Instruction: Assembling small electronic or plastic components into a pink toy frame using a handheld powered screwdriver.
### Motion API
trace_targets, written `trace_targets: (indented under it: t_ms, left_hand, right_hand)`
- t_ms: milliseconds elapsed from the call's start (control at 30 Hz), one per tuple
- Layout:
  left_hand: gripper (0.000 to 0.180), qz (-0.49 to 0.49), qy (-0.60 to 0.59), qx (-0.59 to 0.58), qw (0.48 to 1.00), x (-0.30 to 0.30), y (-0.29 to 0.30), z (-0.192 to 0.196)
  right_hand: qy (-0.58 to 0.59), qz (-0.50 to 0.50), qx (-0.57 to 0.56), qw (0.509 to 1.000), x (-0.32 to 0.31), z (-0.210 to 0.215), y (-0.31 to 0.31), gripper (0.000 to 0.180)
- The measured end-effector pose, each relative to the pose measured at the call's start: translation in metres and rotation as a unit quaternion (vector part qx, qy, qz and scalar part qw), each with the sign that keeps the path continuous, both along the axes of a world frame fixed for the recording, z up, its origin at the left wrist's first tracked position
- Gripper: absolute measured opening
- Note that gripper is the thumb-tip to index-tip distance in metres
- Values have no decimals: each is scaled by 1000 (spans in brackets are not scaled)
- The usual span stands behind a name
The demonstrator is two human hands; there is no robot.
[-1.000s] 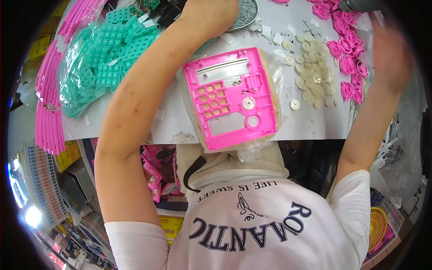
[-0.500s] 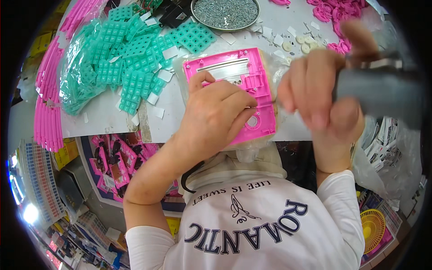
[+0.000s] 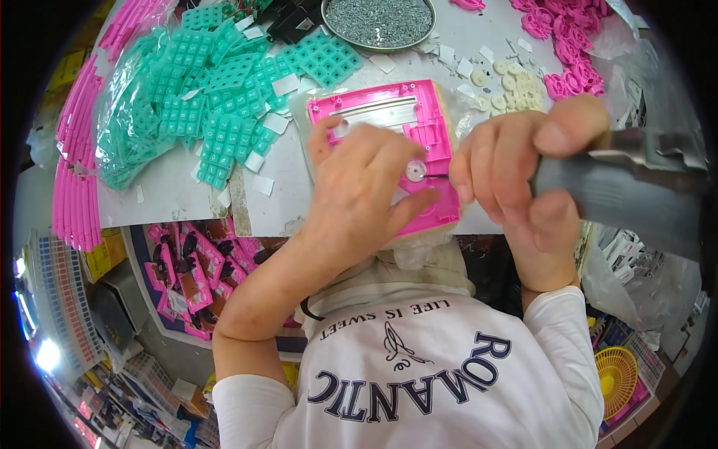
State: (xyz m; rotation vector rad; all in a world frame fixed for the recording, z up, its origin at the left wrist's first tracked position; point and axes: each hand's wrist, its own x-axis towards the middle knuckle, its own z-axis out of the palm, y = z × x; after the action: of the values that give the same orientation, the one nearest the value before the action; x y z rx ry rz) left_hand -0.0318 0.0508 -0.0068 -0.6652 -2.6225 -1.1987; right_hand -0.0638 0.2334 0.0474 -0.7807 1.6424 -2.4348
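Observation:
A pink plastic housing (image 3: 441,203) lies on a padded, plastic-wrapped support on the table in front of me. My left hand (image 3: 357,178) rests over its left part, with thumb and forefinger apart around a white round disc (image 3: 416,171) on the housing. My right hand (image 3: 516,165) is wrapped round a grey electric screwdriver (image 3: 613,179), held nearly level and slightly blurred. Its thin dark bit (image 3: 435,176) points left and reaches the disc. Whether a screw sits at the tip is too small to tell.
Teal keypad sheets (image 3: 224,105) are heaped at left, beside long pink strips (image 3: 75,172). A round metal dish of screws (image 3: 379,24) stands at the back. More white discs (image 3: 516,88) and pink loops (image 3: 576,52) lie back right. Below the table edge is a bin of pink assemblies (image 3: 198,273).
My right hand has brought the screwdriver left and its bit to the housing. My left thumb and forefinger have spread, and the white disc now shows between them.

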Motion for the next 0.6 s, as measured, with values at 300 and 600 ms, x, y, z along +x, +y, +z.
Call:
trace_targets:
  t_ms: [300,600]
  left_hand:
    - [20,-103,104,-120,982,4,-11,-14]
    - [18,-115,167,-204,958,16,-7,-19]
  right_hand:
    - [72,9,123,990,-3,-42,5,30]
    - [33,120,137,983,-18,-37,1,33]
